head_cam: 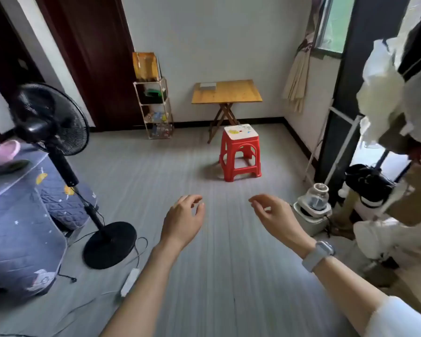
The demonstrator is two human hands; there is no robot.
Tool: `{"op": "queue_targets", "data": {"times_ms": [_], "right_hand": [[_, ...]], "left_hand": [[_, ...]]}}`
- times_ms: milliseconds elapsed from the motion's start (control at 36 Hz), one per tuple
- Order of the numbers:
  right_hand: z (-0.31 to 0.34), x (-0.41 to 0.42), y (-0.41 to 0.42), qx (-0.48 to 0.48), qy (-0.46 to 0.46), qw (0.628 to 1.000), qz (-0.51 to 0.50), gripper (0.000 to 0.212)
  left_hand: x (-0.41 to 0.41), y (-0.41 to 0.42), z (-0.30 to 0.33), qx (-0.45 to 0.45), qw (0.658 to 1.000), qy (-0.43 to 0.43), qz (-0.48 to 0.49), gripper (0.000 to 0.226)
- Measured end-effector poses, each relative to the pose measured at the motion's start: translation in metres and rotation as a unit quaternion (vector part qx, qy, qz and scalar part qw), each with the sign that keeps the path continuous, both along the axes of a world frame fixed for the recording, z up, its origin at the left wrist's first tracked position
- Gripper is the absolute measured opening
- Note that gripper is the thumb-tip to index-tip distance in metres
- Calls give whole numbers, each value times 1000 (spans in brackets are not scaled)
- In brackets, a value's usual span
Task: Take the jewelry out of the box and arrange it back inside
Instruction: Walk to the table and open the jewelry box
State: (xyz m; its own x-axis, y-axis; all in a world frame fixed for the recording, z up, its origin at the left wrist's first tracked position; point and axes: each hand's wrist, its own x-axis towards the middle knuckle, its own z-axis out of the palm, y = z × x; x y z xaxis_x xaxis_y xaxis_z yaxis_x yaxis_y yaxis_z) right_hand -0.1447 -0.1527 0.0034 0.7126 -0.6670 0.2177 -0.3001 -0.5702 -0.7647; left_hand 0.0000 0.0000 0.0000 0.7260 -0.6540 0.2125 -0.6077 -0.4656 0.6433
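A small flat grey-white box (207,86) lies on the far left corner of a wooden folding table (231,93) against the back wall. No jewelry shows from here. My left hand (184,221) and my right hand (275,216) hang in the air over the grey floor, well short of the table. Both have loosely curled fingers and hold nothing. A pale watch sits on my right wrist.
A red plastic stool (240,152) stands in front of the table. A black standing fan (51,122) and a bed with a blue quilt (17,222) are at left, with cables and a power strip (129,282) on the floor. A shelf unit (154,108) stands by the wall; appliances (314,207) crowd the right.
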Motion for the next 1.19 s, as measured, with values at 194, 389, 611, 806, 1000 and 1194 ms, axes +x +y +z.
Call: {"op": "queue_targets", "data": {"times_ms": [194, 389, 611, 806, 1000, 1194], "right_hand": [[0, 83, -59, 14, 29, 999, 40, 18], [-18, 169, -98, 23, 61, 995, 80, 20], [-26, 297, -149, 2, 87, 992, 94, 21], [-10, 429, -203, 7, 85, 992, 96, 21], [-10, 536, -257, 11, 97, 991, 92, 20], [-40, 671, -340, 16, 102, 990, 96, 21]], "left_hand": [[70, -48, -8, 31, 999, -1, 27, 27], [153, -76, -26, 44, 997, 24, 56, 26], [284, -130, -31, 22, 998, 20, 57, 26], [418, -177, -22, 11, 998, 23, 53, 25], [528, -241, -22, 1, 998, 30, 50, 25], [659, -323, -50, 9, 997, 58, 41, 25]]}}
